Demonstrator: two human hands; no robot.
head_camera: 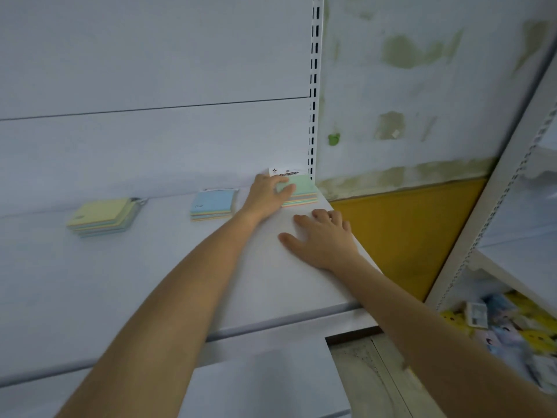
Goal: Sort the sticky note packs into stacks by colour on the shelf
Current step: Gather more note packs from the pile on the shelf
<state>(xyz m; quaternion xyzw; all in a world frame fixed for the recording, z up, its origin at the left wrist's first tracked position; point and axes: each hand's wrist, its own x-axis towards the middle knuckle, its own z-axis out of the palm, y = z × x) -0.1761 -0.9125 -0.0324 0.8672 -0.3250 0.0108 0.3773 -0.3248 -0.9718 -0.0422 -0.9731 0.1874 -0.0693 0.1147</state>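
Note:
Three stacks of sticky note packs lie along the back of the white shelf [150, 267]. A yellow-topped stack [101, 217] is at the left, a blue-topped stack [213, 204] in the middle, and a green-topped stack [303, 190] in the far right corner against the slotted upright. My left hand [268, 196] reaches across and rests on the green-topped stack's left side, fingers curled over its top and edge. My right hand [324, 236] lies flat, palm down, on the shelf just in front of that stack, fingers spread, holding nothing.
A slotted metal upright [313, 86] marks the shelf's right end. Beyond it are a stained wall [422, 86] and a yellow panel [407, 230]. Another shelving unit [518, 206] stands at the right, with small packaged items [512, 327] on a lower level.

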